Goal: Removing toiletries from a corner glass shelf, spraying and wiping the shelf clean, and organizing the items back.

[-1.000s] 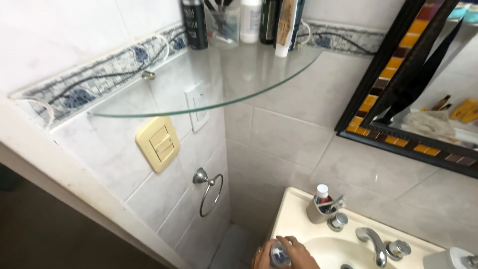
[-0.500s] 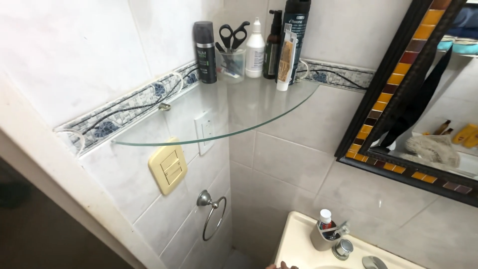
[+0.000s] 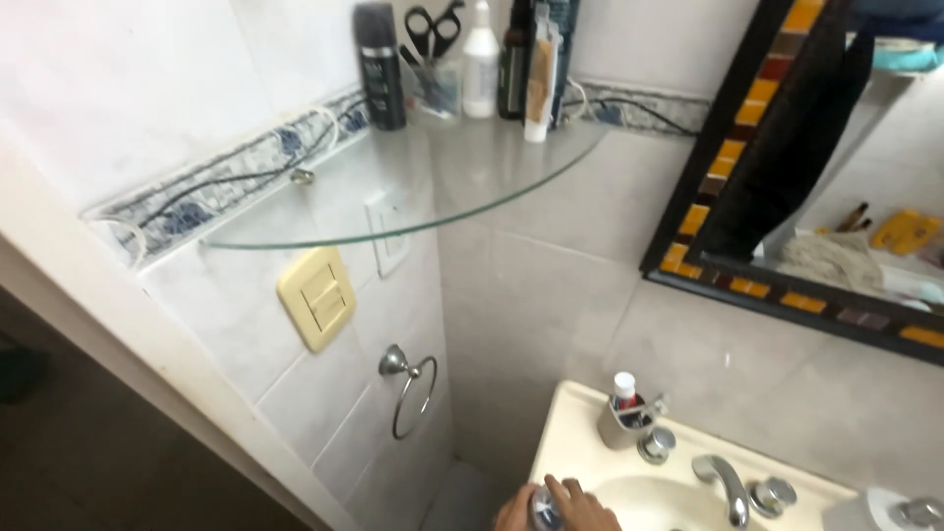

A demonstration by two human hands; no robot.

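Hand point(image 3: 556, 506) back in view, one small bottle point(image 3: 544, 509) gripped, one sink point(image 3: 590, 452)

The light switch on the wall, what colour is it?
Pale yellow; the light switch shows in the head view.

1. Dark grey spray can point(image 3: 380, 67): upright at the left end of the row on the glass corner shelf point(image 3: 472, 187), with a dark label.
2. White squeeze bottle point(image 3: 480, 61) with a pointed nozzle: mid-row, just right of a clear cup.
3. Dark tall bottle point(image 3: 513, 59): right of the white one.
4. Tube point(image 3: 537, 84), white and tan, standing on its cap in front of the dark bottles (blurred).
5. Small white-capped bottle point(image 3: 624, 388) in a grey holder on the sink rim.
6. Small can point(image 3: 544, 508) with a bluish label, gripped in a hand point(image 3: 556, 506) at the bottom edge (which hand, cannot tell).
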